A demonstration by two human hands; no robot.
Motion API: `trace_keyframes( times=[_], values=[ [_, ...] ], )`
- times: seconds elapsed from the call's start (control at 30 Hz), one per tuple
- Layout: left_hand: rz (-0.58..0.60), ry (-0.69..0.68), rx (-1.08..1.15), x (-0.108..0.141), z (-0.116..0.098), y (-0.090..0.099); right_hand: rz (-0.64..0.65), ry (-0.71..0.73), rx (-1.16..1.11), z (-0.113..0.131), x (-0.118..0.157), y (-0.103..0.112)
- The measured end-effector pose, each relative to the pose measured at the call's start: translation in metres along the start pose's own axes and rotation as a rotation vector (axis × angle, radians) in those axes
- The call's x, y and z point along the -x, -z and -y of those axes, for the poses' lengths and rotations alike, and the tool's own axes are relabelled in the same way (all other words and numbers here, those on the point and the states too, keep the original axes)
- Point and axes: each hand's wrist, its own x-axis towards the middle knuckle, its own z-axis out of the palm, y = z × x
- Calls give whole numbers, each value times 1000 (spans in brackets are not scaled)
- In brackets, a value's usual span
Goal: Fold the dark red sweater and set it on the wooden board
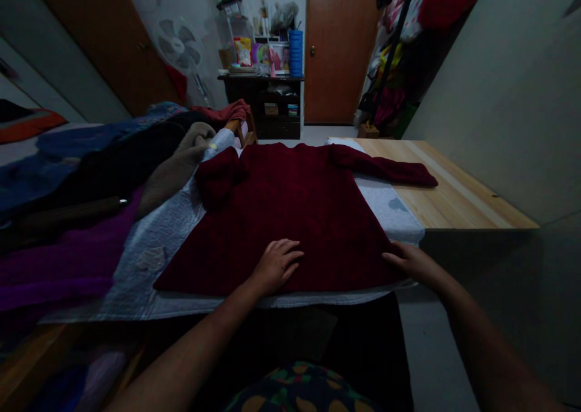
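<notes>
A dark red long-sleeved garment (299,212) lies spread out, its wide hem toward me. The sleeve on the right stretches out over a wooden board, while the one on the left is bunched beside the body. My left hand (278,264) rests on the fabric near the middle of the hem, fingers spread. At the right corner of the hem is my right hand (406,262), with the garment's edge between its thumb and fingers. Beneath the garment, a light quilted cloth (154,242) shows on both sides.
Piled clothes, purple (82,255), brown (175,164) and blue, lie on the left. A pale wooden board (436,200) extends right. Farther back stand a fan (179,43), a dark cabinet (263,100), a brown door (338,49) and hanging clothes (394,91).
</notes>
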Motion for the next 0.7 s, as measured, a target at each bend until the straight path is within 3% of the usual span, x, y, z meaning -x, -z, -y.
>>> trace_keyframes(
  times=[0.1,0.27,0.37,0.43,0.5,0.6,0.63,0.7],
  values=[
    [5,-28,67,6,-4,2,104,-75,-69,-5,9,3],
    [7,-35,125,10,-9,7,217,-41,-211,-4,20,5],
    [8,-24,126,10,-10,8,207,-71,-105,-1,20,5],
    [11,-19,127,10,-11,9,89,-42,107,6,18,3],
    [23,-17,134,11,-12,9,-145,46,326,20,15,-1],
    [47,-20,160,16,-15,13,-488,242,400,60,9,-17],
    [57,-26,170,19,-16,14,-525,335,342,77,6,-26],
    [87,-44,184,24,-17,17,-468,508,211,108,-3,-50]
  ],
)
